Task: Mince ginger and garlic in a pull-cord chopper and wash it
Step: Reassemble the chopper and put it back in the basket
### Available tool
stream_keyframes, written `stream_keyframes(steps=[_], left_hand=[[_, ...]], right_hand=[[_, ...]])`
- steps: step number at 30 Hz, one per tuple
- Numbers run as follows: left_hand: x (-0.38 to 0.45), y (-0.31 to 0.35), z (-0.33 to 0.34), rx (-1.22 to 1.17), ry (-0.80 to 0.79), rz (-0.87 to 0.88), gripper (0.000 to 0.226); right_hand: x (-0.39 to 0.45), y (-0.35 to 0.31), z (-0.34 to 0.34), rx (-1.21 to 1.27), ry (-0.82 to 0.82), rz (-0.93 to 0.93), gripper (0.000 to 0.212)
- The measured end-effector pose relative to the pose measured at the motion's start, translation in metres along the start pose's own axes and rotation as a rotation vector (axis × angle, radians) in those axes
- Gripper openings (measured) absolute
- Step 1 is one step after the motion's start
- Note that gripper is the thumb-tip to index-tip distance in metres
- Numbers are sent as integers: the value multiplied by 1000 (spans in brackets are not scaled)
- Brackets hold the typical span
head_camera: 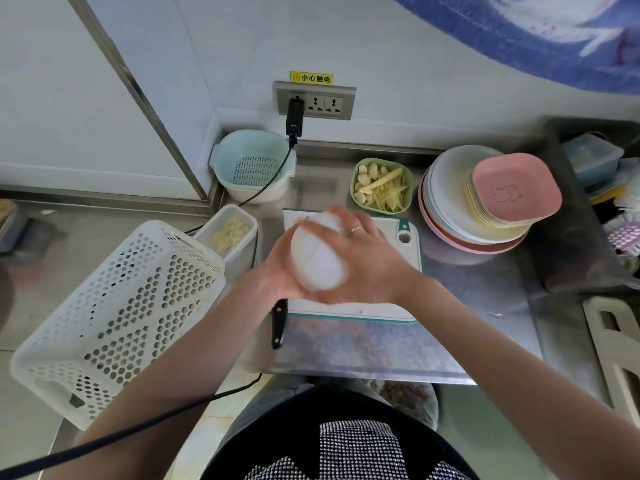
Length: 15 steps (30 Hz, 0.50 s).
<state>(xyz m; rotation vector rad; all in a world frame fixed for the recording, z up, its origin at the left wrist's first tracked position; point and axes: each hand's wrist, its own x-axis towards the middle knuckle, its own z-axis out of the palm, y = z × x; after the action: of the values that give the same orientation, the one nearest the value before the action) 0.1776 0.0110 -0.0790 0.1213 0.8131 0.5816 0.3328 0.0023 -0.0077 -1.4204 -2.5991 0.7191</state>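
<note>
At nine o'clock, tipped on its side: a white perforated basket (114, 317). Just past it toward ten, a clear tub (228, 233) with pale minced bits inside. Farther up at eleven, against the wall, a pale blue colander (254, 164) nested in a white bowl, a black cable trailing over its rim from the wall socket (315, 100).

Dead centre, above the white cutting board (388, 306): the white chopper (318, 252), blurred (mid-shake, perhaps), held in both hands. Left hand (277, 271) cupped under it from the seven o'clock side, fingers curled against its body. Right hand (370, 258) wrapped round it from four o'clock, fingers curled over the far top edge, a ring on one finger. Below the left wrist, at six, a black knife handle (278, 325) lying along the board's left edge.

At one o'clock, just beyond the board, a green dish (382, 185) holding garlic cloves (367, 176) and ginger strips (391, 192). At two o'clock, a stack of pastel plates (457, 216) with a pink square dish (516, 188) on top.
</note>
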Motion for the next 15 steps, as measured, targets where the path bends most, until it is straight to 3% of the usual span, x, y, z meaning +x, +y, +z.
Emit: stream_keyframes(steps=[3, 7, 9, 12, 15], left_hand=[[6, -12, 15, -213, -70, 74, 64], [0, -14, 14, -118, -11, 186, 65], [-7, -4, 13, -76, -46, 244, 61], [-16, 7, 14, 127, -42, 143, 59], [-19, 7, 14, 148, -68, 69, 61]], right_hand=[[9, -6, -6, 162, 85, 157, 103], [14, 1, -25, 47, -173, 30, 100], [12, 2, -30, 37, -153, -4, 102], [9, 0, -29, 13, -45, -35, 104], [10, -2, -27, 67, -65, -76, 106]])
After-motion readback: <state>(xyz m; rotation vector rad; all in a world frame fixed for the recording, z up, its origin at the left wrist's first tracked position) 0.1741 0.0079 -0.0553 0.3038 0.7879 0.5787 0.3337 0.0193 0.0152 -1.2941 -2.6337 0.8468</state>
